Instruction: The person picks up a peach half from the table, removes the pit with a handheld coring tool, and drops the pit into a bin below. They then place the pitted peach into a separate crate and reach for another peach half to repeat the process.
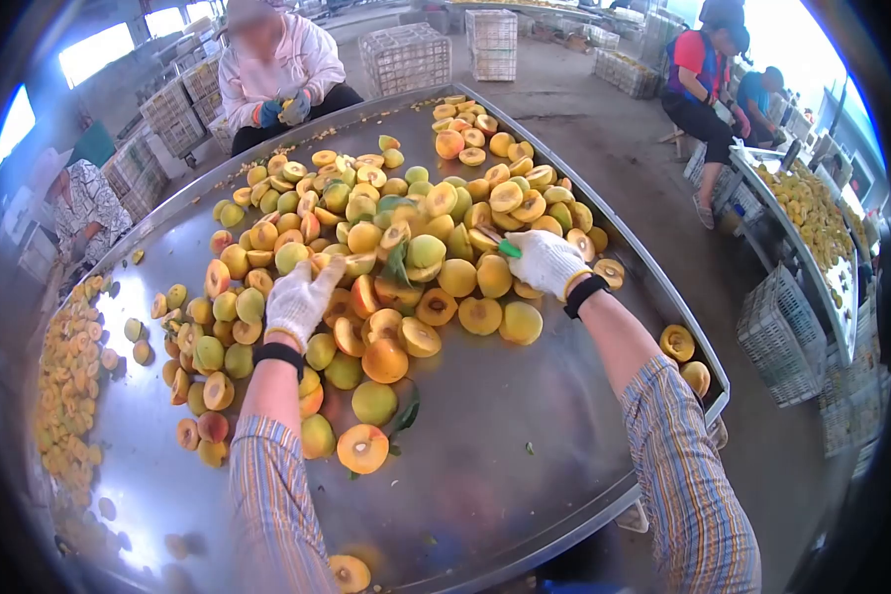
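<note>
My left hand, in a white knit glove with bare fingertips, rests on the left part of a pile of yellow-green peaches, some whole and some halved. Its fingers are apart, touching fruit, and I see nothing held in them. My right hand, also white-gloved, is closed around a small knife with a green handle at the pile's right side. The blade points left among the fruit and is mostly hidden. Near the middle, a green leaf lies on the peaches. A halved peach sits at the pile's near edge.
The fruit lies on a metal table with a raised rim. More cut pieces cover its left side. A person works across the table, another at the left. Crates stand behind; a second fruit table is at right.
</note>
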`<action>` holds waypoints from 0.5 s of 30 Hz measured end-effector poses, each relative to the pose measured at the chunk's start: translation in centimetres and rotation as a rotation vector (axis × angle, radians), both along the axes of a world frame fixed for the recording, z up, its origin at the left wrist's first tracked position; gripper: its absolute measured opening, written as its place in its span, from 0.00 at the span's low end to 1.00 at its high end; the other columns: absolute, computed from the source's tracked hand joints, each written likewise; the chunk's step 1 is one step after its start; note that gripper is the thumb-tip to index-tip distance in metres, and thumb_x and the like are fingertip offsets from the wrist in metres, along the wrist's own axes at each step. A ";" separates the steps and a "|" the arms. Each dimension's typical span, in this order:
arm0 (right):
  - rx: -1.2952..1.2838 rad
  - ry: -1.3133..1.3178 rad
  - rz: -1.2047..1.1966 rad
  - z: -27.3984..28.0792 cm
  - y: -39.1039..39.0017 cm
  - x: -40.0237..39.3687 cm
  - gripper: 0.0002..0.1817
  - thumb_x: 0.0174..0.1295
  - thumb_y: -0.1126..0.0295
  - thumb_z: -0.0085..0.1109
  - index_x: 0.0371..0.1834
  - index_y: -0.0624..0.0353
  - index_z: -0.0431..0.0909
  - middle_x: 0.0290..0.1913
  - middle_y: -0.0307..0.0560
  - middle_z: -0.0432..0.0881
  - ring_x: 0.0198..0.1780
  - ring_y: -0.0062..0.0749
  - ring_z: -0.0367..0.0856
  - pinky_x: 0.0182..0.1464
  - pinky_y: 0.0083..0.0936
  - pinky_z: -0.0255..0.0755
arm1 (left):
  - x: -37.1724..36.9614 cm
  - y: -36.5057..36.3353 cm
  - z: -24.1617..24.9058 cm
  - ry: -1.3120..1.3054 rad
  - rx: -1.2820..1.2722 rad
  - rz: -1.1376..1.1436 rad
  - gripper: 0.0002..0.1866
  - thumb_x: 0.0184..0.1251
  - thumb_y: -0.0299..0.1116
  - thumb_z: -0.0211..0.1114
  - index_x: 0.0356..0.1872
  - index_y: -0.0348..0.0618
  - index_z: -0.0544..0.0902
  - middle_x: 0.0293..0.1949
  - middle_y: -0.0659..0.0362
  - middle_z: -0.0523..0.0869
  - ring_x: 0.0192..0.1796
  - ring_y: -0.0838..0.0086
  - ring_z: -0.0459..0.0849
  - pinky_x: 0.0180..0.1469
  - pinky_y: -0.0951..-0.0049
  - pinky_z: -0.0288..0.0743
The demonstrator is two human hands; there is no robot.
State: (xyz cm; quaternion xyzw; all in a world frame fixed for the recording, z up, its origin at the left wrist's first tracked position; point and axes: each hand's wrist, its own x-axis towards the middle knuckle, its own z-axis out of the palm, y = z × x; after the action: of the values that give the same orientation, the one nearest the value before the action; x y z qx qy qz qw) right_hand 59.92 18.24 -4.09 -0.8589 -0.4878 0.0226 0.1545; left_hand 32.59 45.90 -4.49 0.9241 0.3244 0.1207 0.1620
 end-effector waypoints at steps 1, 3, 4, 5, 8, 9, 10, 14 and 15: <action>0.020 0.051 0.019 0.1 0.7 -0.8 0.13 0.64 0.64 0.51 0.43 0.57 0.83 0.40 0.58 0.87 0.44 0.57 0.86 0.47 0.47 0.80 | 0.3 -0.8 0.6 0.117 0.160 -0.141 0.42 0.70 0.69 0.53 0.65 0.39 0.77 0.61 0.40 0.81 0.55 0.41 0.83 0.59 0.53 0.76; -0.054 0.038 0.018 1.0 1.0 -2.7 0.13 0.63 0.66 0.52 0.44 0.58 0.83 0.40 0.59 0.87 0.44 0.58 0.86 0.46 0.48 0.79 | 1.9 -4.7 1.6 0.046 -0.062 0.148 0.47 0.63 0.73 0.58 0.68 0.40 0.75 0.62 0.39 0.80 0.59 0.43 0.82 0.62 0.55 0.75; -0.044 0.050 0.015 1.2 0.7 -3.6 0.13 0.62 0.66 0.53 0.45 0.57 0.82 0.40 0.59 0.87 0.44 0.58 0.86 0.46 0.48 0.79 | 1.9 -4.3 0.4 -0.034 -0.136 0.140 0.50 0.58 0.72 0.63 0.70 0.39 0.74 0.61 0.37 0.80 0.63 0.44 0.79 0.66 0.56 0.72; -0.032 0.058 0.014 1.4 0.3 -4.4 0.13 0.62 0.67 0.54 0.46 0.57 0.82 0.40 0.59 0.87 0.44 0.58 0.86 0.46 0.48 0.79 | 1.3 -4.9 0.8 -0.035 -0.133 0.140 0.50 0.58 0.72 0.63 0.70 0.39 0.74 0.61 0.37 0.80 0.63 0.44 0.79 0.66 0.56 0.72; -0.053 0.105 0.084 -0.3 -1.7 -5.5 0.25 0.58 0.67 0.55 0.62 0.47 0.79 0.37 0.58 0.87 0.40 0.57 0.86 0.40 0.47 0.80 | -1.2 -7.7 2.1 0.009 -0.261 -0.022 0.42 0.59 0.61 0.70 0.65 0.36 0.78 0.60 0.41 0.83 0.64 0.49 0.80 0.65 0.60 0.72; -0.038 0.121 0.098 0.0 -3.0 -6.8 0.27 0.57 0.68 0.55 0.64 0.46 0.78 0.37 0.58 0.87 0.39 0.57 0.86 0.39 0.47 0.80 | -2.4 -9.1 2.3 0.026 -0.204 -0.045 0.40 0.58 0.60 0.71 0.64 0.40 0.79 0.60 0.42 0.83 0.63 0.50 0.80 0.67 0.60 0.71; -0.055 0.132 0.101 0.0 -4.1 -7.9 0.31 0.55 0.69 0.55 0.67 0.44 0.76 0.37 0.58 0.87 0.39 0.56 0.86 0.39 0.46 0.80 | -3.8 -10.3 2.2 0.053 -0.173 -0.079 0.39 0.57 0.59 0.71 0.64 0.42 0.80 0.60 0.43 0.83 0.64 0.50 0.79 0.67 0.60 0.71; -0.226 0.199 0.150 2.6 -9.3 -13.6 0.28 0.61 0.62 0.59 0.68 0.43 0.76 0.41 0.55 0.88 0.41 0.55 0.87 0.42 0.45 0.81 | -8.8 -15.3 4.0 0.339 -0.150 -0.323 0.37 0.53 0.60 0.71 0.61 0.47 0.83 0.58 0.49 0.82 0.65 0.52 0.76 0.67 0.58 0.70; -0.239 0.274 0.153 4.2 -10.9 -15.2 0.25 0.63 0.61 0.59 0.66 0.44 0.77 0.44 0.55 0.88 0.44 0.55 0.87 0.45 0.46 0.81 | -9.5 -16.4 5.2 0.452 -0.201 -0.369 0.38 0.53 0.64 0.70 0.59 0.48 0.84 0.59 0.49 0.82 0.65 0.52 0.76 0.67 0.57 0.70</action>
State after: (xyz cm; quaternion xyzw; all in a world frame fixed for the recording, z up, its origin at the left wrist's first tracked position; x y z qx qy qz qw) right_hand 44.69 7.38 0.12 -0.8203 -0.5201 0.2087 0.1141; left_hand 23.05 29.53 0.72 0.9502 0.1891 -0.1522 0.1954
